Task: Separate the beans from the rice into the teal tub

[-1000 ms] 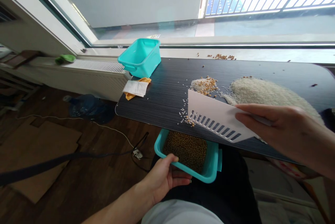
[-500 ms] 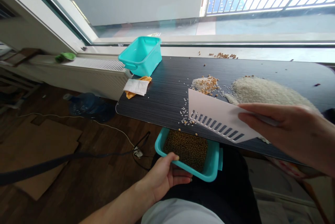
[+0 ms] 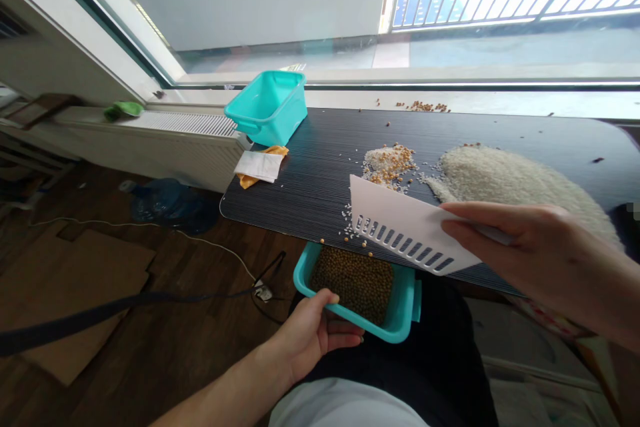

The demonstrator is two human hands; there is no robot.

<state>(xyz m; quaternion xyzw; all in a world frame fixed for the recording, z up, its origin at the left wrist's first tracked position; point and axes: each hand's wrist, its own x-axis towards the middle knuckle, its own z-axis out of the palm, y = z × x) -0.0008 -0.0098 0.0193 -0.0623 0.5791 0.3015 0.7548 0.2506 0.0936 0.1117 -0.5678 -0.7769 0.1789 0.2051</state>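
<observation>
My left hand [image 3: 325,326] is closed on the near rim of a turquoise plastic tub [image 3: 399,327], thumb inside and fingers underneath. The tub sits under the table's front edge, above my lap, and holds many small yellow-brown pea-like grains [image 3: 357,280]. My right hand [image 3: 530,240] pinches a thin white slotted plastic piece [image 3: 400,220], tilted over the table near its front edge. Loose white rice and a few yellow grains lie by its left end. Behind it is a small mixed heap of rice and yellow grains [image 3: 390,160]; a large rice pile [image 3: 505,174] spreads to the right.
An open turquoise tub [image 3: 273,107] stands at the back left of the dark table [image 3: 320,154]. A white folded tissue [image 3: 260,165] lies on an orange cloth in front of it. Brown grains [image 3: 427,106] are scattered along the windowsill. A blue water bottle [image 3: 167,204] lies on the floor.
The slotted piece in my right hand has moved slightly left and down, toward the front edge. A few yellow grains there have shifted. My left hand still holds the tub.
</observation>
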